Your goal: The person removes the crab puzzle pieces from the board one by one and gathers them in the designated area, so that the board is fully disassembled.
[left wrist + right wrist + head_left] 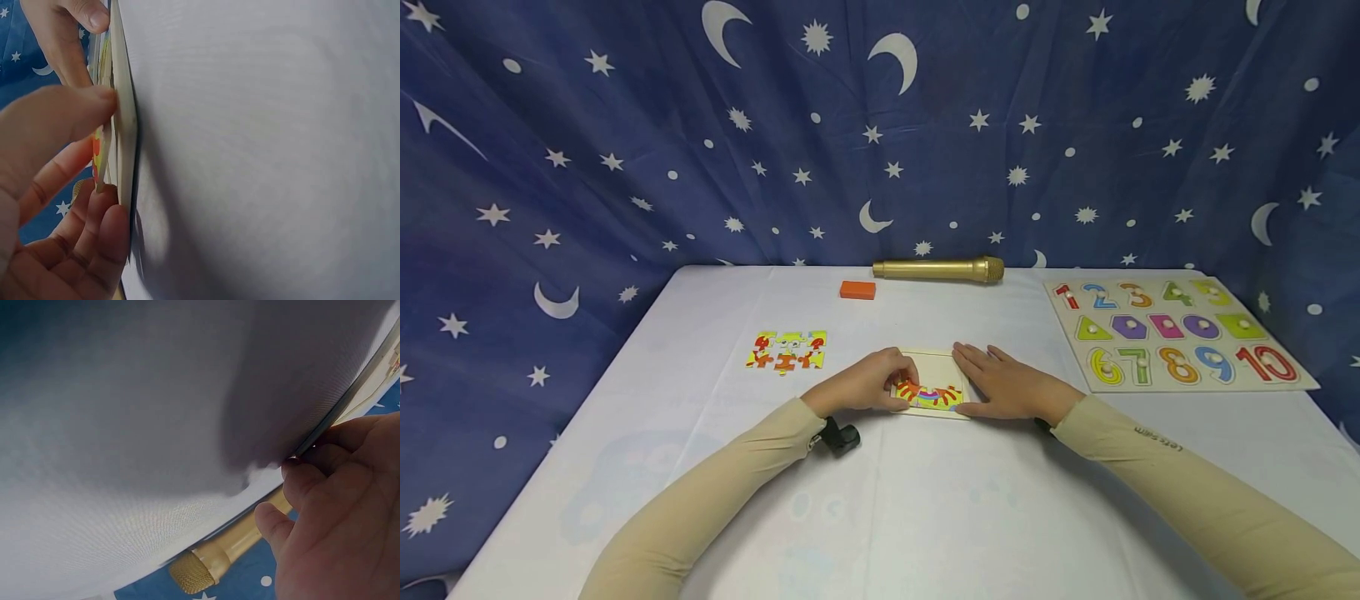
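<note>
A shallow wooden puzzle tray (pixel 934 367) lies in front of me, with joined jigsaw pieces (pixel 937 397) in yellow, red and purple along its near side. At its left edge my left hand (pixel 874 382) pinches a jigsaw piece (pixel 99 159) between thumb and fingers. That piece stands tilted up from the tray in the left wrist view. My right hand (pixel 1011 385) holds the tray's right side, its thumb by the near corner and its forefinger by the far one. In the right wrist view, fingertips (pixel 292 467) bend in at the tray's edge.
Left of the tray lies a group of loose jigsaw pieces (pixel 786 350). An orange block (pixel 857 290) and a gold microphone (pixel 936 269) sit toward the back edge. A number and shape peg board (pixel 1176 333) lies at right. A starry blue curtain (pixel 820 125) hangs behind.
</note>
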`<state>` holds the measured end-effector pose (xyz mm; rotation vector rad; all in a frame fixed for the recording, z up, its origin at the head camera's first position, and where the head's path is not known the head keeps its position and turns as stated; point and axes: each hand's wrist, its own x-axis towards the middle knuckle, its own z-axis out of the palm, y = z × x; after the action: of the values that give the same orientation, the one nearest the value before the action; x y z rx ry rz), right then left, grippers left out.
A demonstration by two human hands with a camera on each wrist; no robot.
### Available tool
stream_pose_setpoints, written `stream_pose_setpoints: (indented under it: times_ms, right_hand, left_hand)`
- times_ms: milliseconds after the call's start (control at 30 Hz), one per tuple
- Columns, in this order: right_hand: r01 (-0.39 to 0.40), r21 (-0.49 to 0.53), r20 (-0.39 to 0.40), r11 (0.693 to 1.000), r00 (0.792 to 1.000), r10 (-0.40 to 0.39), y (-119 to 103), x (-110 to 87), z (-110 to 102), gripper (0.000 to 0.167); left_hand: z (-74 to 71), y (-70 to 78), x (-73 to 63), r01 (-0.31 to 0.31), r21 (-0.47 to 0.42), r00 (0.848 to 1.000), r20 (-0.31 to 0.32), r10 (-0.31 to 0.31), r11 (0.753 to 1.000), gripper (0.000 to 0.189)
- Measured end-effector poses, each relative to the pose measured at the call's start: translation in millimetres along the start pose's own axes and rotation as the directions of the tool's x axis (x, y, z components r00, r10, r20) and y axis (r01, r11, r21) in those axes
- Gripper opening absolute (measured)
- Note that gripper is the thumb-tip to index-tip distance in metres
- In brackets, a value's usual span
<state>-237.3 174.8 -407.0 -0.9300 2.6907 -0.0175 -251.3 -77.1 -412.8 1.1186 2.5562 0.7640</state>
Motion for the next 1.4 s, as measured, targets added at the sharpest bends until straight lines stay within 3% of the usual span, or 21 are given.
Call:
stream_pose_setpoints:
  times_ms: [433, 733, 900, 1133, 1400]
  right_hand:
    - [0.001, -0.008, -0.007, 1.0, 1.0, -0.001, -1, 0.4, 0, 0.091]
    - [-0.001, 0.004, 0.006, 1.0, 1.0, 0.001, -1, -0.3, -2, 0.091]
    - [-0.004, 0.007, 0.009, 1.0, 1.0, 0.004, -1, 1.0, -1, 0.091]
    - [-0.006, 0.006, 0.012, 1.0, 1.0, 0.006, -1, 2.0, 0, 0.092]
    - [-0.009, 0.012, 0.011, 1.0, 1.0, 0.009, -2, 0.5, -1, 0.092]
  left_hand:
    - [-0.4, 0.4, 0.4, 0.041, -0.01, 0.999, 0.005, -0.041, 0.999, 0.028]
    - [-4.5, 5.2, 10.6, 0.114, -0.03, 0.992, 0.05, -0.113, 0.993, 0.008]
    - [-8.4, 7.1, 15.4, 0.138, -0.025, 0.986, 0.096, -0.135, 0.99, 0.009]
    - [-12.7, 3.6, 10.0, 0.102, -0.004, 0.982, 0.161, -0.1, 0.995, 0.037]
    - [-9.8, 1.1, 0.6, 0.086, -0.059, 0.992, 0.094, -0.081, 0.995, 0.047]
